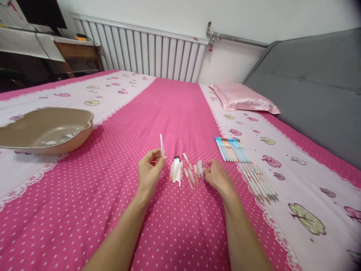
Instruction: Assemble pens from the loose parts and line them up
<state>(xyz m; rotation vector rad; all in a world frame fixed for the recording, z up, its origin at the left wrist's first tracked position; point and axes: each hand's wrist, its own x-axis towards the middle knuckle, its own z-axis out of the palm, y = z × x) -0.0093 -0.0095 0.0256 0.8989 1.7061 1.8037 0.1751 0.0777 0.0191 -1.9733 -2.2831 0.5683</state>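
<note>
A pink dotted bed [180,113] carries a tan basin [84,130] at left and a row of pens [245,165] at right. Between them lies a pile of pen parts [183,171]. The right hand [216,175] touches the pile's edge; its grip I cannot tell. The left hand [149,171] pinches a white tube [162,146] upright just beside the pile.

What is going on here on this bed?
A person handles small pen parts on a pink dotted bed sheet. The left hand holds a thin white tube upright. The right hand touches small clear pieces. Between the hands lies a bundle of white sticks; a row of pens lies further right, a basin far left.
</note>
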